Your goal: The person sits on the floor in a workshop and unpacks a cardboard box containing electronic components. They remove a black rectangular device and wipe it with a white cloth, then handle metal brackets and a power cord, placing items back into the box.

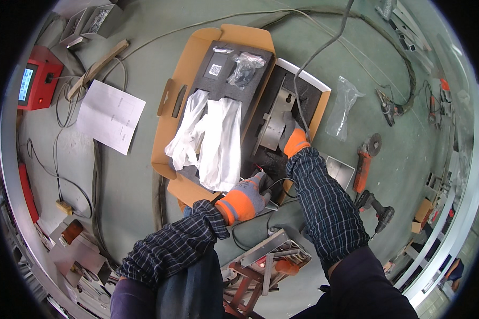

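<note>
My right hand (pixel 294 137), in an orange and grey glove, grips the edge of a silver metal plate (pixel 274 119) with a keyhole-shaped slot. The plate lies tilted in the dark foam of the white-edged box half (pixel 303 80). Lower down, my gloved left hand (pixel 246 198) has its fingers closed at the box's near end. A thin black cable (pixel 283 181) runs from those fingers; their tips are partly hidden. Beside them, white wrapped pieces (pixel 218 143) lie on grey foam (pixel 206 80) in the cardboard box (pixel 161 135). A clear bag of small parts (pixel 245 69) rests in the foam.
A printed sheet (pixel 112 116) and a red device with a screen (pixel 40 78) are at left. On the right lie a clear plastic bag (pixel 343 109), an angle grinder (pixel 364 162) and a cordless drill (pixel 377 210). A grey cable (pixel 324 47) hangs across the box; a tool stand (pixel 261 266) is near me.
</note>
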Demonstrator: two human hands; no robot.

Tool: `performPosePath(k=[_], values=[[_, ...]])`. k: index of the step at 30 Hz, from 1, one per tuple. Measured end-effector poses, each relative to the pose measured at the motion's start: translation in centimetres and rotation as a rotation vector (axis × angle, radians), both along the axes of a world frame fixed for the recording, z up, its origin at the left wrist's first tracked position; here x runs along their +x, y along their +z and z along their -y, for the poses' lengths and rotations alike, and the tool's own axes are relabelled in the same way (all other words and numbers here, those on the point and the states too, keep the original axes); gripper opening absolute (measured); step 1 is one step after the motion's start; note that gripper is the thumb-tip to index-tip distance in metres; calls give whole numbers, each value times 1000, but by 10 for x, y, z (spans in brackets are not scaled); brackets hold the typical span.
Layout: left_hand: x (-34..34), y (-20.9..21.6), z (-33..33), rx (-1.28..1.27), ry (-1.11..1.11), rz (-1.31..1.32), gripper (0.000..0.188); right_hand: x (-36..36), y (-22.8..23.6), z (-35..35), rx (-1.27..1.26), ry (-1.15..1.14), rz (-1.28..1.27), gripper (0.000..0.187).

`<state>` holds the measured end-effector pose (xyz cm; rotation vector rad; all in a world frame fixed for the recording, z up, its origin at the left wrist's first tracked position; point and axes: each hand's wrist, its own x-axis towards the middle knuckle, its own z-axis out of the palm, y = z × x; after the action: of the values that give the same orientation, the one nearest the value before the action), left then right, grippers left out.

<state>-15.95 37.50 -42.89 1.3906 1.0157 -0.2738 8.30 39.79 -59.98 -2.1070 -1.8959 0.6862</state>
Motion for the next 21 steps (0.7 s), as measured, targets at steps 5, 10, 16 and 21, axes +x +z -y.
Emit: performPosePath(k=[5, 10, 16, 21], values=[[-1, -19, 16, 79, 65, 93, 48, 7, -20, -16, -189, -434, -479, 46], [2, -4, 1, -62, -90, 100, 62, 30, -60, 2, -110, -466, -612, 46], [-4, -7, 9, -44, -61, 138, 55, -13, -22, 9, -323, -912, -836, 52], [-9, -3, 5, -85, -81, 125, 52, -29, 8, 0, -332, -919, -806, 53]])
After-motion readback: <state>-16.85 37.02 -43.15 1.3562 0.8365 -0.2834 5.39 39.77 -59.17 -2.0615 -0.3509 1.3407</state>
